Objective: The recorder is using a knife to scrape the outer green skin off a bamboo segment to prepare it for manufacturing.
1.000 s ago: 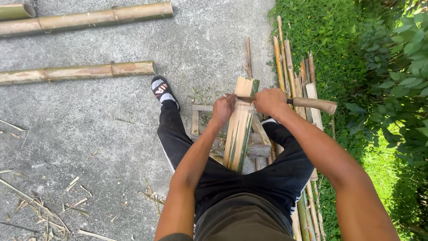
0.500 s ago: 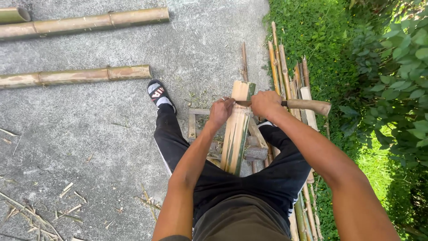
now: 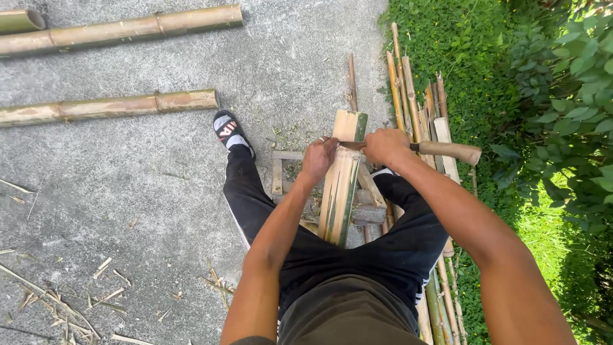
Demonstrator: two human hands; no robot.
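Split pale bamboo slab with a green edge (image 3: 341, 179) stands upright between our knees, its top end just below the two hands, much as it stood a second ago; since then the view has shifted only slightly and the hands have kept their places. Our left hand (image 3: 318, 158) is closed around the blade end of the wooden-handled knife (image 3: 440, 149), which lies crosswise on the slab's top, and our right hand (image 3: 385, 145) is clenched on the same knife nearer its handle, which juts out toward the grass.

Around us, two long tan bamboo poles (image 3: 108, 107) lie on the grey concrete ground (image 3: 128, 191), well apart from the slab. A bundle of thin bamboo strips (image 3: 415, 102) lies along the edge of the green grass (image 3: 485, 76), just beside our right leg. A small wooden frame (image 3: 281, 172) sits under the slab, partly hidden by our arms and black trousers. Our foot in a black sandal (image 3: 230, 131) rests near the frame. Pale shavings (image 3: 57, 306) scatter the concrete.
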